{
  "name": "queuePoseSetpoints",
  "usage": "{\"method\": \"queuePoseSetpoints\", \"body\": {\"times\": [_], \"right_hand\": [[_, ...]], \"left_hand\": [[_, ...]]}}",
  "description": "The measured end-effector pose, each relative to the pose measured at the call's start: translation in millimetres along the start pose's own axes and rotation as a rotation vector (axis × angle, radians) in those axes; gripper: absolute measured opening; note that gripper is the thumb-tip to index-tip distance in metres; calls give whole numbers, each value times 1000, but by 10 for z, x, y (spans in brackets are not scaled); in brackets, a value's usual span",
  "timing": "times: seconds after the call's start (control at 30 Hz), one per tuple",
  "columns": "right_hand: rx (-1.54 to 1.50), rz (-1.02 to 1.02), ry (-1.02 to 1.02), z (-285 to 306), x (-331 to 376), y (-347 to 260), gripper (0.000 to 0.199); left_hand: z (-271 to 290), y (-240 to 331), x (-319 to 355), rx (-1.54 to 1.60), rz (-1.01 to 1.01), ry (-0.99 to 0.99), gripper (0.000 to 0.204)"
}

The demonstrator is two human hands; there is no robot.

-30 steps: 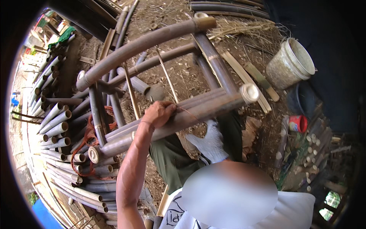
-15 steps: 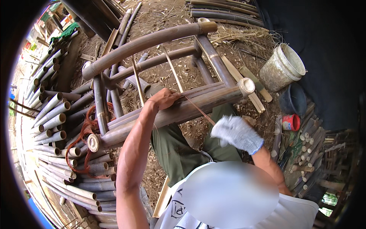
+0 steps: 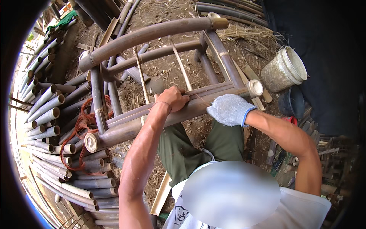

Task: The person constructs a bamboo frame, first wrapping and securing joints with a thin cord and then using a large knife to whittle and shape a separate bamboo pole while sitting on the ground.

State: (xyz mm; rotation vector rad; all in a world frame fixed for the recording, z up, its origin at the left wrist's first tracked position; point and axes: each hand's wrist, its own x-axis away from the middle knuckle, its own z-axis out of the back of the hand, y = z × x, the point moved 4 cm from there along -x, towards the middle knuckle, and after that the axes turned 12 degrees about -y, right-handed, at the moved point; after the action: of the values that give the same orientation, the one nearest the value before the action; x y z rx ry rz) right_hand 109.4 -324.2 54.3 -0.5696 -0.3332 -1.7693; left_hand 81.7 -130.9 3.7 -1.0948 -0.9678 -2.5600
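Presently, the left hand (image 3: 173, 98) is bare, with its grip closed over the top of the near rail (image 3: 152, 120) of a brown bamboo frame of thick poles and thin cross slats (image 3: 152, 34), fingers curled down onto the pole. The right hand (image 3: 228, 110), in a white knitted work glove with a blue cuff, rests on the same rail just to the right of the left hand; whether its grip is pressed around the pole or merely laid on it cannot be told, since the glove hides the fingers.

The frame lies tilted on the dirt floor (image 3: 167, 72) in front of the person's knees, the near rail across the lap and the far curved pole well beyond it.

Judgement on handling: the frame looks stiff and fairly heavy, with smooth rounded poles that may slip in a bare palm; the thin slats (image 3: 142, 76) look the weakest members. Hold is best taken on the thick rails, near the joints, not on the slats.

Left of the frame lies a stack of cut grey bamboo tubes (image 3: 45, 114) with a coil of reddish cord (image 3: 78, 126) upon it. Right of the frame stands a soiled white plastic bucket (image 3: 284, 70), and below it a small red container (image 3: 291, 120). No labels or signs can be made out on either.
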Motion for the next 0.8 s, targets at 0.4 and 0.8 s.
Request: {"method": "queuePoseSetpoints", "body": {"times": [0.4,0.8], "right_hand": [[-454,-26,456,-530,241,-263,10],[-1032,-431,1226,-393,1223,421,20]], "left_hand": [[-14,-110,-7,37,-121,29,43],[-630,670,258,-580,-462,598,107]]}}
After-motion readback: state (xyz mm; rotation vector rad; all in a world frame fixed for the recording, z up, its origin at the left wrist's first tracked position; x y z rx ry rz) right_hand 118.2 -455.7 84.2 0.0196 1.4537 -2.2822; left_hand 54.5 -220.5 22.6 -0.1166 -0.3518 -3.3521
